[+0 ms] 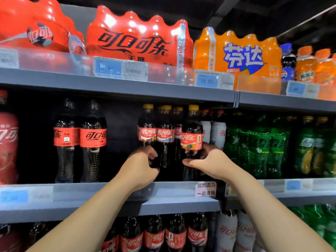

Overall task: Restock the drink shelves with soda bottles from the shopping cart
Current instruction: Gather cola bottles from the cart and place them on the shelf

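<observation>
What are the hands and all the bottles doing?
left cola, upright, capped, gripped by left hand
right cola, upright, capped, gripped by right hand
left hand, fingers curled round left cola
right hand, fingers curled round right cola
green bottles, upright, untouched
packs, wrapped, unopened

One wide-angle view from a head-worn camera faces the drink shelves [116, 88] head-on and close, at arm's length. The left hand [143, 161] and right hand [211, 162] enter from the near bottom edge, the right gripping a centre yellow-capped cola bottle [191, 135].
</observation>
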